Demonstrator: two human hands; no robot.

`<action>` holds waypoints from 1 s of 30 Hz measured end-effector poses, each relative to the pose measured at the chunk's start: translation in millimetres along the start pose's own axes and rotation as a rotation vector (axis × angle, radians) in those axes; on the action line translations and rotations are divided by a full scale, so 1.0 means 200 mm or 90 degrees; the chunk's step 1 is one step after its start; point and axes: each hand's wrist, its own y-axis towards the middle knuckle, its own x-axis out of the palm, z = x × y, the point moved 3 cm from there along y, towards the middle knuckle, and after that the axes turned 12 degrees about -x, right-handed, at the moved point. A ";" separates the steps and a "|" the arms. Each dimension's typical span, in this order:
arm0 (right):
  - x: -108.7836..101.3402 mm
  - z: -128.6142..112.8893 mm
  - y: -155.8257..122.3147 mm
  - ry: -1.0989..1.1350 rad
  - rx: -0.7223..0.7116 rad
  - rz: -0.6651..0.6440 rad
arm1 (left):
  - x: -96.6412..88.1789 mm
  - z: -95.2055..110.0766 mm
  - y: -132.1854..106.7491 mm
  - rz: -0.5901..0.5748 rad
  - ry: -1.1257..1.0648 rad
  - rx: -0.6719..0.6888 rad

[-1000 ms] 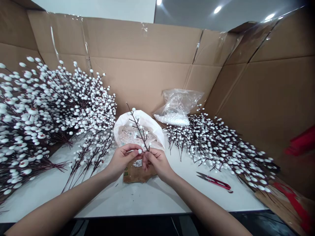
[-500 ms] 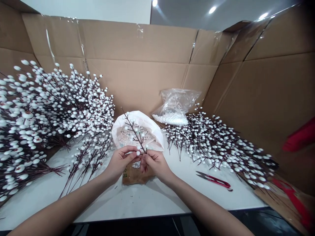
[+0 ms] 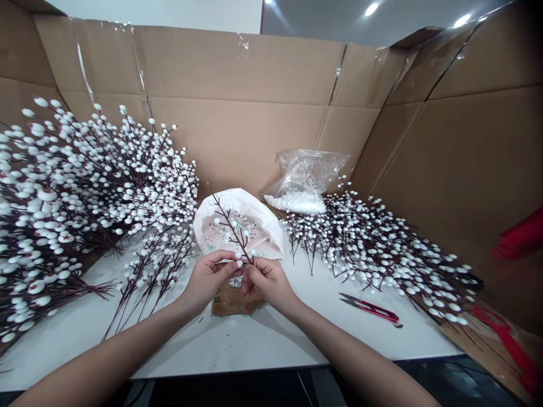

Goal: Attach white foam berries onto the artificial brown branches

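Left hand (image 3: 214, 277) pinches a bead (image 3: 238, 263) and right hand (image 3: 270, 282) a sprig (image 3: 231, 226) leaning toward eleven o'clock before the bag (image 3: 271, 220), fingertips closed, seemingly attaching bead to sprig, next needing steady alignment.

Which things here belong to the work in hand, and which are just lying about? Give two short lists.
Work in hand:
Dark twig, held in the right hand
White bead, pinched by the left hand
Probably the clear bag of beads
Possibly the berried stems alongside

Apparently just lying about:
Red snips
Brown packet, partly hidden
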 end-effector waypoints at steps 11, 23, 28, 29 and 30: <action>0.00 0.02 0.00 0.010 0.003 -0.012 | 0.01 -0.01 -0.01 0.026 0.049 0.039; 0.01 0.02 -0.01 -0.054 -0.021 -0.031 | 0.03 0.04 -0.03 -0.034 0.053 0.084; 0.03 -0.01 -0.02 -0.185 -0.090 -0.056 | 0.04 0.05 -0.05 -0.060 0.044 0.096; 0.03 -0.02 -0.02 -0.200 -0.109 -0.058 | 0.04 0.04 -0.05 -0.059 0.038 0.097; 0.02 -0.03 -0.02 -0.206 -0.126 -0.053 | 0.04 0.05 -0.05 -0.059 0.030 0.097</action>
